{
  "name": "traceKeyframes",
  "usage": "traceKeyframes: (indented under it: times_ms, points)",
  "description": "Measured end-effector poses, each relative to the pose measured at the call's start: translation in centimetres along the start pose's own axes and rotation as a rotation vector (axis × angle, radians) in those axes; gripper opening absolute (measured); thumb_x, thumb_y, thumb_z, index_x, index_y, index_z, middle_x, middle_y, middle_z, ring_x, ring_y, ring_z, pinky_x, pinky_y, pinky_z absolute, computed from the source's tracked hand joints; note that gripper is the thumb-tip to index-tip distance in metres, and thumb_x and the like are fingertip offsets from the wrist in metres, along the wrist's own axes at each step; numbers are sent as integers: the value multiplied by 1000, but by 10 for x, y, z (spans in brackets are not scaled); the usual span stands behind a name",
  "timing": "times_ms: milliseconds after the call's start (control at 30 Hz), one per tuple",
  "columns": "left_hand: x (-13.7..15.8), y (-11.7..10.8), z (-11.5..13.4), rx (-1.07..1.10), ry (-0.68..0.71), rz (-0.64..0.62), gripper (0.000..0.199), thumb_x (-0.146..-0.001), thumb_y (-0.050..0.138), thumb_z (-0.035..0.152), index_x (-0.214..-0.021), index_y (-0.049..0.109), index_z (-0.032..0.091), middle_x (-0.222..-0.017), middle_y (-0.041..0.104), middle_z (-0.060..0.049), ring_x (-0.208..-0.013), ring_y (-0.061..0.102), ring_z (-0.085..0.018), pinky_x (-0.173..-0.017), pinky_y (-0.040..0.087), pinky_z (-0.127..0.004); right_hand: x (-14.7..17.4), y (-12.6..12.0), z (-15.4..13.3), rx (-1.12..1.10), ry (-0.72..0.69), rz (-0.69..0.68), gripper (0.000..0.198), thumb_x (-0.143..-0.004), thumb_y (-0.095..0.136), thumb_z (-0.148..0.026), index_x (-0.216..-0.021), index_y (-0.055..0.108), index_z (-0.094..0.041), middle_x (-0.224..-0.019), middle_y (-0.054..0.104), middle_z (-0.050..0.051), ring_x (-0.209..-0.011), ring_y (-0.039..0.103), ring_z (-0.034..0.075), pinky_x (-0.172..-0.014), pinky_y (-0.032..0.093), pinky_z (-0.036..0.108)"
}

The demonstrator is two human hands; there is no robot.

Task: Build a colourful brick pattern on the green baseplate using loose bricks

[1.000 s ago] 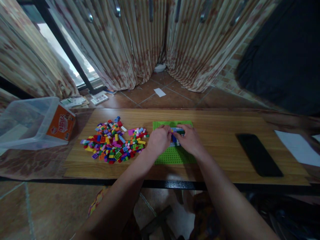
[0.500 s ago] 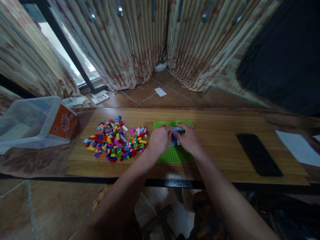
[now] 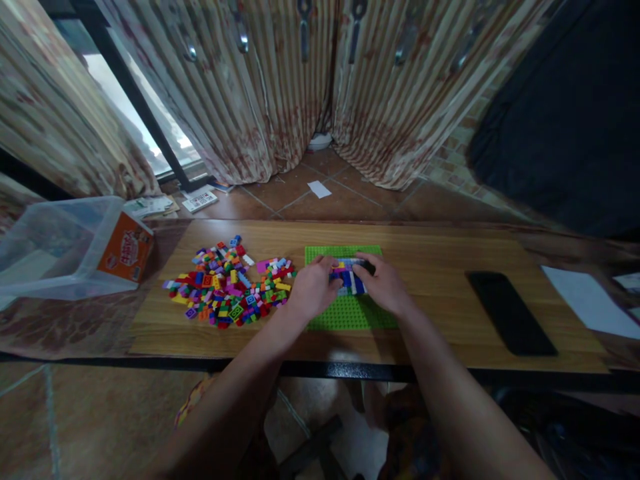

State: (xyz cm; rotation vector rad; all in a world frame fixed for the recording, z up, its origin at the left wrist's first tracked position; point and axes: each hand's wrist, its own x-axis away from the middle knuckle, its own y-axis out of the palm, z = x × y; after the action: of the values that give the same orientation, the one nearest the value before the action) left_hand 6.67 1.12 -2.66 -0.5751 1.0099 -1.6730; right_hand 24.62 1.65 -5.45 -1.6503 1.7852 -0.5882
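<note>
Between the tabletop [image 3: 440,287] edges, my left fingers [image 3: 327,261] and right fingers [image 3: 369,257] pinch joined bricks [image 3: 346,278]. Pressing evenly seems best.

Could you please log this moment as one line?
left hand: at brick build, left side; right hand: at its right side; brick build: on green baseplate; loose bricks: left of baseplate

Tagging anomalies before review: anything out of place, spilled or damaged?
One item: a white paper lies by itself on the tiled floor beyond the table, possibly dropped. The brick heap is loose but on the table. No damage visible.
</note>
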Motion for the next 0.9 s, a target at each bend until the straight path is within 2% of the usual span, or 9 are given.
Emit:
traceKeyframes:
  times_ms: [100,267,367,600,767,900]
  points:
    - [3,-2,-1,-30,7,-11,27,-83,64,24,-109,63,17,-102,67,-7,-80,66,-18,-80,54,-31,-1,0,-2,19,-10,-17,38,-84,59,-32,-117,65,-15,-118,66,14,-110,61,25,-100,45,43]
    - [5,2,0,-62,61,9,28,-90,58,30,-115,64,20,-106,67,-6,-91,66,-19,-84,53,-30,-1,0,-3,41,-18,-46,43,-79,64,-30,-119,63,-14,-117,66,14,-109,61,25,-99,45,43]
    - [5,4,2,-71,69,-7,28,-91,57,30,-117,64,22,-105,67,-5,-93,66,-18,-85,53,-29,-1,0,-3,36,-7,-27,40,-77,66,-28,-116,65,-18,-117,66,12,-109,62,25,-99,45,45]
    - [3,7,7,-125,52,-59,22,-90,57,26,-109,68,21,-104,69,-6,-97,66,-20,-89,52,-31,-2,5,-6,16,40,-8,41,-73,67,-22,-114,66,-14,-116,66,14,-108,62,25,-99,46,42]
    - [2,8,5,-138,56,-56,19,-90,57,28,-104,70,23,-101,70,-5,-95,66,-21,-87,53,-31,-3,7,-8,35,40,1,40,-72,66,-19,-112,66,-17,-115,67,12,-107,62,25,-99,45,44]
    - [2,8,3,-115,60,-63,20,-89,59,28,-105,70,23,-103,71,-5,-99,65,-21,-91,52,-31,-3,8,-7,47,38,-4,40,-72,67,-20,-112,66,-17,-115,67,13,-107,62,25,-98,46,44]
